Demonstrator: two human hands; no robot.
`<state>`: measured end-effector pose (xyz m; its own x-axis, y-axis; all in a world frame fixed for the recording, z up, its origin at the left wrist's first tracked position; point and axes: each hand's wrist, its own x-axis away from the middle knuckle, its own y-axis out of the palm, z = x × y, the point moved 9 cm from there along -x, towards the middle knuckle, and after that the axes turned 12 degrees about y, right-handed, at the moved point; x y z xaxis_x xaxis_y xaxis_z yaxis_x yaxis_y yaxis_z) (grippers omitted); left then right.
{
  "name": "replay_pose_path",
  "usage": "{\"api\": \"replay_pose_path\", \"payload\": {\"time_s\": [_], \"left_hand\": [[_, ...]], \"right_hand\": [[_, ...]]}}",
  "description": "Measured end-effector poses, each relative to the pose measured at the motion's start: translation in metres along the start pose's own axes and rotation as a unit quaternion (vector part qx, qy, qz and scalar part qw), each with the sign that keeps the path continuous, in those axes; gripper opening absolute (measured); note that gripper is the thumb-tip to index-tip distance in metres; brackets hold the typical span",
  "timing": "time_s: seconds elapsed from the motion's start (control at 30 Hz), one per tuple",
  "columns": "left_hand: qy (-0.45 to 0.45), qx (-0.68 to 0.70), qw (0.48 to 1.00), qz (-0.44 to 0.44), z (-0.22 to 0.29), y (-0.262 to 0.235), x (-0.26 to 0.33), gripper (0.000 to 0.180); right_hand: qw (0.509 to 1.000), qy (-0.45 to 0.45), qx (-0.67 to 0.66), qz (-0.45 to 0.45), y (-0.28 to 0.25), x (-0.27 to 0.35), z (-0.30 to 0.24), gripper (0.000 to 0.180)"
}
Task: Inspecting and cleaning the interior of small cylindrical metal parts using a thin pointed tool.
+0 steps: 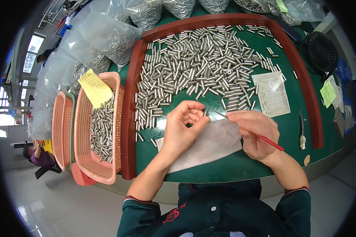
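Between the thumb and fingers of my left hand [182, 128] is a small metal tube [205, 113], one end showing past the fingertips. My right hand [259, 132] is closed around a slim tool with a red handle [273, 144]. Its thin pointed metal tip [220, 114] aims left at the tube, close to its end; I cannot tell whether they touch. A greyish-white cloth [209, 146] lies beneath both hands on the green tabletop [249, 170]. Beyond the hands spreads a large heap of loose metal tubes [197, 59].
A dark red wooden frame [129, 118] borders the heap. Left of it stands a pink basket [116, 138] holding tubes and a yellow note [95, 89]. A printed sheet [271, 94], a thin-bladed tool [302, 128] and a black fan [321, 51] are right. Filled plastic bags [110, 35] stand behind.
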<state>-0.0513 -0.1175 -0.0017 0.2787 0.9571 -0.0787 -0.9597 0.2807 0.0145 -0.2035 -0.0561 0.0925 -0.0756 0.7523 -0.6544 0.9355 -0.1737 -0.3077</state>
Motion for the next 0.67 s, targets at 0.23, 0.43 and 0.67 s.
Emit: {"api": "replay_pose_path", "payload": {"time_s": [0.23,0.43,0.67], "left_hand": [[0.041,-0.116,0.992,-0.023,0.006,0.005,0.001,0.019],[0.037,-0.115,0.993,-0.019,0.005,0.005,0.003,0.018],[0.056,-0.063,0.996,0.012,0.006,0.004,0.006,0.018]], "right_hand": [[0.999,0.0,-0.007,-0.033,0.013,0.001,0.001,0.009],[0.999,0.008,0.004,-0.044,0.015,0.002,0.003,0.009],[0.999,-0.024,0.017,-0.044,0.02,0.003,-0.002,0.016]]}}
